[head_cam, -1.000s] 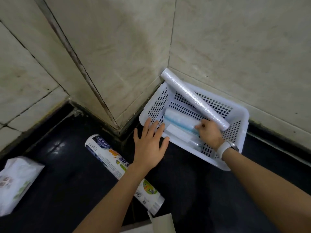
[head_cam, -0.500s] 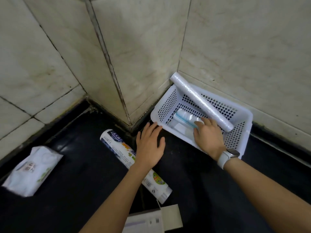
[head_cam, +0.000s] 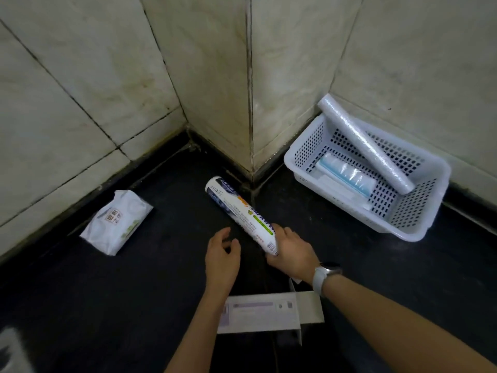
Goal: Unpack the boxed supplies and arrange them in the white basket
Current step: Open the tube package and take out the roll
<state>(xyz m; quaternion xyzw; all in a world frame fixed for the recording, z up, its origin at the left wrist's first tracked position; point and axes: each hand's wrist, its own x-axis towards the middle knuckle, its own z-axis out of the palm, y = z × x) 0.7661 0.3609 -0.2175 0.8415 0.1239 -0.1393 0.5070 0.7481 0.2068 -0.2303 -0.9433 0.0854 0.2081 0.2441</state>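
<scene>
**Right hand on the printed roll**

Near the floor's centre, the right hand [head_cam: 291, 254] gripped the near end of a white printed cylindrical roll [head_cam: 242, 215], its far end pointing toward 11 o'clock. The left hand [head_cam: 222, 258] hovered beside it, fingers loosely curled, holding nothing. At 2 o'clock sat the white perforated plastic basket [head_cam: 403, 227].

White perforated basket [head_cam: 304, 157]; clear-wrapped white roll [head_cam: 363, 141] and blue-striped white pack [head_cam: 347, 175] were noted. Printed roll [head_cam: 239, 211]: white, with dark-blue, green and orange markings. Floor [head_cam: 107, 292] black; wall tiles [head_cam: 80, 63] cream, veined.
</scene>
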